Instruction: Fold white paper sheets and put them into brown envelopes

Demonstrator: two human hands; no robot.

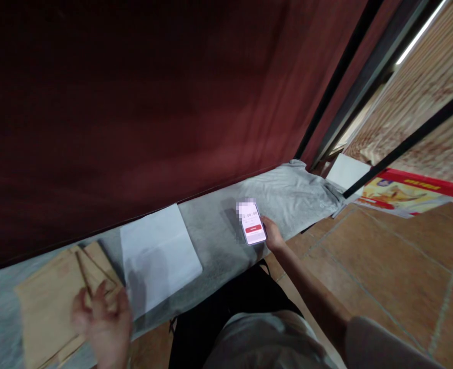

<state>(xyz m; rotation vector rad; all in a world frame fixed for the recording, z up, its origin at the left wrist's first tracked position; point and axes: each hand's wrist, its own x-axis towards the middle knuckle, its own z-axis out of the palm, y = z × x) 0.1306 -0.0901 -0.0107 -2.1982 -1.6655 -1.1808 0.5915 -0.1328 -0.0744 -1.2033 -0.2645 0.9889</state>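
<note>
In my right hand [273, 234] is a smartphone [254, 225], gripped by its right edge above the cloth-covered bench. Its lit screen faces up, with a row of zeros and a red button; part of the upper left is pixelated. My left hand [103, 318] is over brown paper envelopes [49, 297] at the lower left, slightly blurred. Its fingers are apart and a little bent, with nothing held; whether they touch the envelopes I cannot tell. Between the hands lies a stack of white paper [161, 256], with my left hand's shadow falling on it.
Grey cloth [219, 241] covers the narrow bench, rumpled at its right end. Behind it rises a dark red panel [172, 113]. Black poles [337, 82] stand on the right. A red and yellow printed box [407, 192] lies on the tiled floor [384, 266].
</note>
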